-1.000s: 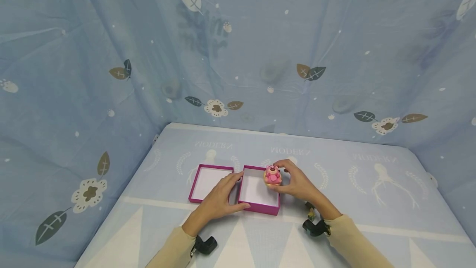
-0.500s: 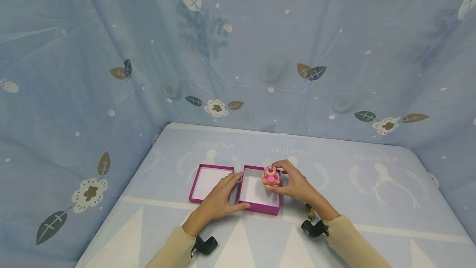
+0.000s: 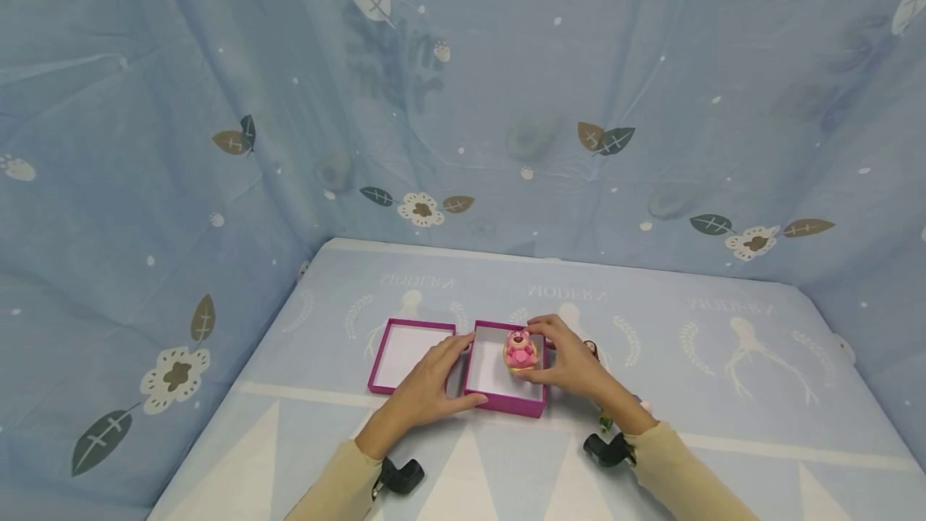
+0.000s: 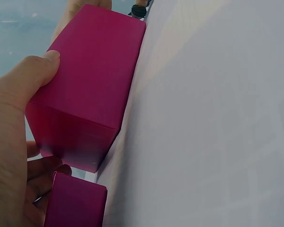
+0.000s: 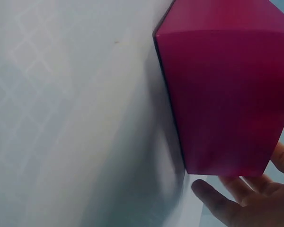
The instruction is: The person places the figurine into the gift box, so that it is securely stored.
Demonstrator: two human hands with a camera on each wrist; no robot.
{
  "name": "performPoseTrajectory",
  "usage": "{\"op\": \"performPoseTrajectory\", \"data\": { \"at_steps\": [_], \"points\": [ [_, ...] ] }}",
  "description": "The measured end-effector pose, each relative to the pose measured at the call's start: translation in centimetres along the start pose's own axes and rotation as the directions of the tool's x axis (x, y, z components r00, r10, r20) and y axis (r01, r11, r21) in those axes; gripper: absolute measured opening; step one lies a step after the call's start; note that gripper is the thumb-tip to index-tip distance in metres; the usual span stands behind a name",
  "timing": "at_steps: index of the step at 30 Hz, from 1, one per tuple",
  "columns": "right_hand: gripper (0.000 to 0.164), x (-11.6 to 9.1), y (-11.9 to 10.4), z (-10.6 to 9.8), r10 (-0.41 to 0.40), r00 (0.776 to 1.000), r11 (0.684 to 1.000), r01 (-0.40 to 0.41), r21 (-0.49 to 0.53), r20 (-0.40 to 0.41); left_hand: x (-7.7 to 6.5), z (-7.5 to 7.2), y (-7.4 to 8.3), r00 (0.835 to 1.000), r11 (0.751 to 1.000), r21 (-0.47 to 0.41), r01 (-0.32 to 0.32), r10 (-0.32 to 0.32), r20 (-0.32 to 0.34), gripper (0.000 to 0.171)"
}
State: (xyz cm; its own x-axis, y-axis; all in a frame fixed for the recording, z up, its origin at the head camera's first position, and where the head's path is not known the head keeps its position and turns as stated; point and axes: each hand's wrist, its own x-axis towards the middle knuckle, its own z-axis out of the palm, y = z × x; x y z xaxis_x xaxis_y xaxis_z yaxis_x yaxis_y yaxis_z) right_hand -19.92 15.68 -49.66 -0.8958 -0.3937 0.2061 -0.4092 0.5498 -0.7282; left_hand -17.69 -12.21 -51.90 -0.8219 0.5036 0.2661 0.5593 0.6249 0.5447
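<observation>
My right hand [image 3: 575, 364] grips a pink bear figurine [image 3: 520, 350] between thumb and index finger, over the right half of an uncovered magenta box [image 3: 504, 403]. The bear faces me, upright, with a yellowish rim around it. Whether its base touches the white box floor, I cannot tell. Around the box's left side my left hand [image 3: 427, 388] holds the wall, its thumb pressed on the front face in the left wrist view. The magenta lid [image 3: 401, 356] lies inside up, left of the box and partly behind that hand. In the right wrist view, the box [image 5: 227, 94] hides most of the figurine.
Small items lie partly hidden behind the right hand and forearm, among them a greenish piece [image 3: 606, 423] and a dark-topped one [image 3: 592, 348]. A pale patterned cloth [image 3: 723, 392] covers the table. Blue printed curtain [image 3: 492, 103] closes off the back and sides.
My right hand has moved left and slightly toward me with the bear figurine, from the box's right rim to farther over its inside. The left hand, box and lid stay put.
</observation>
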Motion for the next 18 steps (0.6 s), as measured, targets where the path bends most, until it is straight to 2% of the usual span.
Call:
{"op": "performPoseTrajectory", "data": {
  "at_steps": [4, 8, 18],
  "points": [
    [0.066, 0.0, -0.4, 0.2, 0.001, 1.0, 0.999, -0.002, -0.054, -0.019, 0.0, 0.0, 0.0, 1.0, 1.0, 0.002, -0.001, 0.001, -0.002, 0.095],
    [0.065, 0.0, -0.8, 0.4, 0.017, 0.999, 0.999, -0.019, -0.051, -0.033, 0.0, -0.1, 0.0, 1.0, 1.0, 0.002, -0.006, 0.006, -0.006, 0.095],
    [0.065, -0.3, -1.1, 0.6, 0.153, 0.988, 0.984, -0.155, -0.086, -0.025, 0.0, -0.1, 0.2, 1.0, 1.0, 0.002, -0.005, 0.005, -0.004, 0.095]
  ]
}}
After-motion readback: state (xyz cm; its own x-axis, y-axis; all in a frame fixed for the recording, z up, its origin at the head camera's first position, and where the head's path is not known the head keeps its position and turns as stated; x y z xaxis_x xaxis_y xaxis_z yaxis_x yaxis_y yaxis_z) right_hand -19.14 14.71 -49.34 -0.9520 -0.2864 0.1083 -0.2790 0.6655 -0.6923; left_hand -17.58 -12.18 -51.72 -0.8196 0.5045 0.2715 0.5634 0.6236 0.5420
